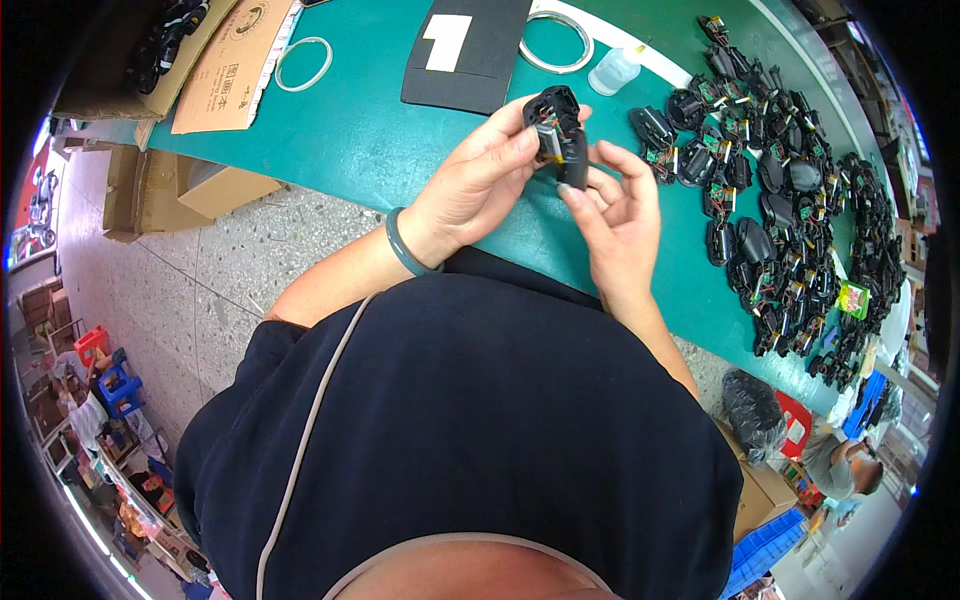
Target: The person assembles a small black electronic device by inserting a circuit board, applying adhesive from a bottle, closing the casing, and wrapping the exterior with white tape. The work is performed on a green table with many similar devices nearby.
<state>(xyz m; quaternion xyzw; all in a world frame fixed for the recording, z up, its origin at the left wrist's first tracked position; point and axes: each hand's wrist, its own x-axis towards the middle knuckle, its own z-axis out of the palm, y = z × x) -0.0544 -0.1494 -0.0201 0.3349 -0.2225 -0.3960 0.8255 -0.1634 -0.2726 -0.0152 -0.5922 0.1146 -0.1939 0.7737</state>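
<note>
My left hand grips a small black plastic device between thumb and fingers, above the near edge of the green table. The housing is open, and thin wires and a silver block show inside. From the right, my right hand holds the lower end of its long black part at the thumb tip. The fingers behind that part are partly hidden. To the right, many similar open black devices with wires and green circuit boards lie spread out in rows.
Past my hands lie a black foam sheet, a coil of pale wire and a clear plastic bottle. A white ring and cardboard are at the far left. An open carton stands beside the table. A person is at the lower right.
</note>
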